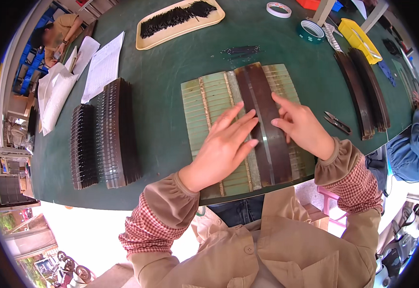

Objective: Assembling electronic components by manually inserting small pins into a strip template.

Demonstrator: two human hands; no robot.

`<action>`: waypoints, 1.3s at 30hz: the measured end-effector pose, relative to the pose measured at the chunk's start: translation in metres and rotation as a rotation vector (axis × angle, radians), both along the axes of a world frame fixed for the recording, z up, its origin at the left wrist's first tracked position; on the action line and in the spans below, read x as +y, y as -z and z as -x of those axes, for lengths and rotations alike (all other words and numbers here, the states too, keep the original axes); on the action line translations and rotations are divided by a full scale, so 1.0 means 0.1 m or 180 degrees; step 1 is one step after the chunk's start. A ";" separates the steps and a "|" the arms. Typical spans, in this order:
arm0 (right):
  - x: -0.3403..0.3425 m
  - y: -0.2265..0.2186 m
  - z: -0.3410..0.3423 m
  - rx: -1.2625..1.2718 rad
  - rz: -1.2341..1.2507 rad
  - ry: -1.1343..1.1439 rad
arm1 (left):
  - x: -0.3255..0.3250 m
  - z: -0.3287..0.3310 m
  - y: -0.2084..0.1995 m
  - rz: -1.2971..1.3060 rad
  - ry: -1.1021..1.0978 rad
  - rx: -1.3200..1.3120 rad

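Both hands flat on the work, nothing clamped. Left hand (221, 146) spread open, fingers (244, 126) pressed on the pale green slotted panel (209, 103) and reaching right to the edge of the dark brown strip (262, 120). Right hand (301, 127) open too, index and thumb tips pinning the strip from its right side, palm over the panel's right edge.

Strip lying on the panel, right of its centre; long axis running away from the body, tilted slightly left at the far end. Both hands on it at mid-length, from opposite sides; right hand nearer, sitting partly on it. Near end at the edge of the green table (161, 77), far end free.

Just right of the right hand: small snips (337, 122). Further right: curved stack of dark strips (363, 91). Left: ribbed dark stacks (106, 134), papers (101, 67) beyond them.

Far side: loose dark bits (242, 49), beige tray (214, 21) of black pieces, tape rolls (311, 30), yellow bin (358, 38).
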State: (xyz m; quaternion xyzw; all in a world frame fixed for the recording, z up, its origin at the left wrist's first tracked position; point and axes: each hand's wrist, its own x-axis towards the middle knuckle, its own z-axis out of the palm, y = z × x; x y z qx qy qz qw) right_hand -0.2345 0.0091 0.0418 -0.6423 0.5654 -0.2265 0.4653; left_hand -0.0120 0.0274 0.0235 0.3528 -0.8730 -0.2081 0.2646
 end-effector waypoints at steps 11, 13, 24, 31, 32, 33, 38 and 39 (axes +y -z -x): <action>-0.01 0.32 0.12 0.1798 0.2515 -0.1198 | 0.00 0.03 0.26 0.0618 0.0046 -0.0359; -0.01 0.32 0.13 0.1807 0.2413 -0.1242 | 0.00 0.02 0.25 0.0599 0.0065 -0.0356; 0.01 0.33 0.15 0.1783 0.2441 -0.1149 | 0.02 0.06 0.15 0.0410 0.0057 -0.0391; 0.01 0.24 0.13 0.1765 0.2412 -0.1280 | 0.03 0.05 0.16 0.0432 -0.0015 -0.0380; -0.02 0.23 0.12 0.1754 0.2389 -0.1314 | 0.02 0.05 0.15 0.0434 -0.0024 -0.0374; -0.02 0.22 0.12 0.1766 0.2347 -0.1345 | 0.02 0.05 0.16 0.0424 -0.0019 -0.0346; -0.03 0.25 0.14 0.1666 0.2249 -0.1343 | 0.01 0.05 0.18 0.0430 -0.0025 -0.0208; -0.03 0.22 0.16 0.1682 0.2283 -0.1333 | 0.01 0.05 0.16 0.0468 -0.0023 -0.0201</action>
